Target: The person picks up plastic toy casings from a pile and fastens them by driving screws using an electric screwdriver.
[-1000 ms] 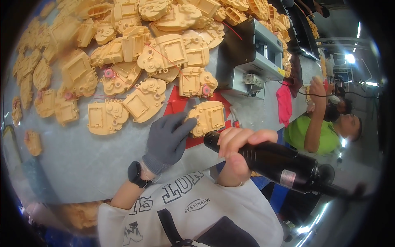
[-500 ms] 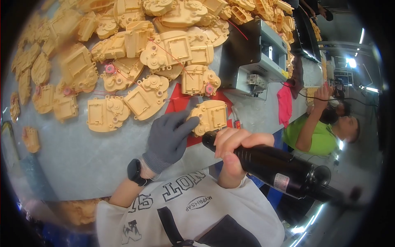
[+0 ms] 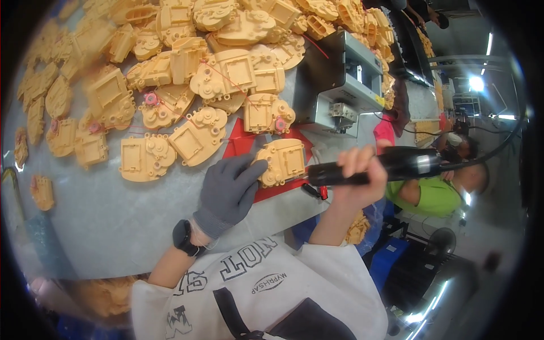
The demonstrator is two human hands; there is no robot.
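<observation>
My left hand (image 3: 226,192), in a grey glove, grips a pale yellow plastic housing (image 3: 288,160) by its left side, thumb and fingers pressed on it. The housing has a rectangular recess and round bosses; it lies over a red sheet (image 3: 266,195) on the table. Bare fingers of my right hand (image 3: 362,173) wrap round a black electric screwdriver (image 3: 411,162), held nearly level with its cord running off to the right. Its nose points left at the housing's right edge; whether they touch I cannot tell. Below the nose lie red and black clips (image 3: 317,191).
Many similar yellow housings (image 3: 226,73) are heaped across the back and left of the grey table (image 3: 141,226), some with red wires. A black and grey metal box device (image 3: 340,85) stands at back right, a pink cloth (image 3: 384,134) beside it. Another person in green (image 3: 428,195) sits right.
My right hand has swung the screwdriver from a slant toward lower right to nearly level, moving it rightward. The clips now show. My left hand still holds the housing.
</observation>
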